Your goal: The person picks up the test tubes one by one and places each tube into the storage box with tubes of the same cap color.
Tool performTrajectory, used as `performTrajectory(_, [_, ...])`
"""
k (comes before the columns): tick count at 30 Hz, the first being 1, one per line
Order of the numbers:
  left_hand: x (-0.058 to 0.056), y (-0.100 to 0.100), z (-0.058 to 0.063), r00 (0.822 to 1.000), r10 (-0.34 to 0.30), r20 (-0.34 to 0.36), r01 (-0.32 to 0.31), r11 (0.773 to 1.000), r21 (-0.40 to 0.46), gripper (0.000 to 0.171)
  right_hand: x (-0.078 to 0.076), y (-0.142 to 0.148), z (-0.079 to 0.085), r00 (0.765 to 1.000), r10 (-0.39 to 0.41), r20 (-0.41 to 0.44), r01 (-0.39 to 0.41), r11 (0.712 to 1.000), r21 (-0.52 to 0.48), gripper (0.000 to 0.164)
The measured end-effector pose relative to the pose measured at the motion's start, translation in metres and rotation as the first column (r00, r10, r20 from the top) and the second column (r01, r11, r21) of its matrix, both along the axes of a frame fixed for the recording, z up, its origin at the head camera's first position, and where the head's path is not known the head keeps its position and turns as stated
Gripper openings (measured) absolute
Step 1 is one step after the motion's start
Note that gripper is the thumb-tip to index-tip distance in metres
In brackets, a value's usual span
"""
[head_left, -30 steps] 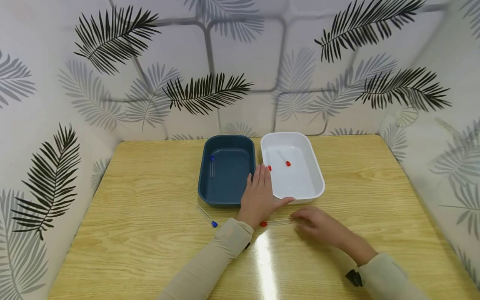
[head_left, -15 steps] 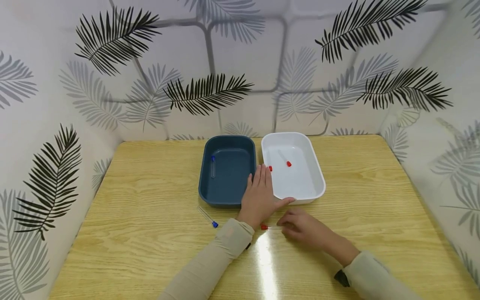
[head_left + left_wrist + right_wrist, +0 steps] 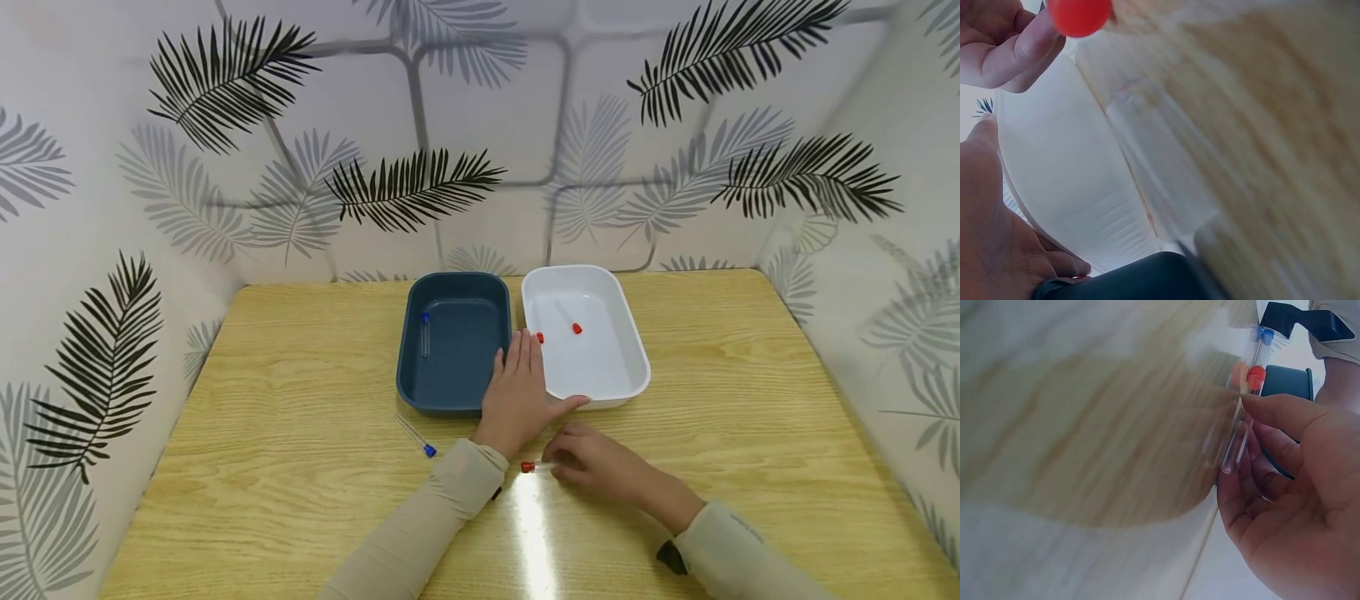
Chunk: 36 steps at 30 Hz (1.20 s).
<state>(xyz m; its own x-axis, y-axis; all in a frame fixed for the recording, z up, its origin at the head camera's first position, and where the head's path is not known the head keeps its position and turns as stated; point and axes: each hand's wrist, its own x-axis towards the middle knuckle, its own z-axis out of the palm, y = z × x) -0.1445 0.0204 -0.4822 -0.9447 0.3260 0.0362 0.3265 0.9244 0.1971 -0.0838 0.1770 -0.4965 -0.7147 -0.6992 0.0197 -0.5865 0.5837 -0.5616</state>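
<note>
My right hand [image 3: 611, 471] pinches a clear test tube with a red cap [image 3: 528, 467] low over the table; its rounded end [image 3: 1235, 450] shows between thumb and fingers in the right wrist view. Stretched out flat, my left hand [image 3: 516, 398] rests where the dark blue tray [image 3: 442, 407] and the white tray [image 3: 637, 379] meet, its thumb along the white tray's near rim. A blue-capped tube [image 3: 416, 437] lies on the table left of my left wrist. Inside the dark tray is another blue-capped tube [image 3: 425, 335].
In the white tray lies a red-capped tube [image 3: 576, 327]; a second red cap [image 3: 540, 337] shows beside my left fingertips, the rest of it hidden. The wooden table [image 3: 285, 433] ends at a leaf-patterned backdrop [image 3: 480, 125] at the back and sides.
My right hand has moved left and nearer to me, from the end of the red-capped tube to a grip along it. The tube has shifted slightly toward me. My left hand stays put.
</note>
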Motion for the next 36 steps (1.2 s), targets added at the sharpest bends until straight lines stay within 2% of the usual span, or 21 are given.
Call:
performTrajectory(12, [-0.001,0.000,-0.001,1.000,-0.001,-0.004,0.001,1.000,-0.001,0.117,-0.001,-0.002,-0.001,0.994,-0.013,0.112,0.012,1.000,0.010,0.011])
performTrajectory(20, [-0.002,0.000,-0.002,1.000,0.003,-0.003,-0.003,1.000,0.010,0.117,0.002,-0.002,0.005,0.981,-0.014,0.194,0.005,0.999,0.045,0.013])
performTrajectory(30, [-0.002,0.000,-0.002,1.000,0.006,0.006,-0.007,1.000,0.023,0.118,0.004,0.010,0.013,0.978,-0.021,0.208,0.010,0.998,0.055,0.014])
performTrajectory(36, [-0.001,0.000,0.000,1.000,0.006,-0.014,-0.005,1.000,0.027,0.117,0.000,0.025,0.024,0.979,-0.046,0.201,0.049,0.999,-0.007,0.015])
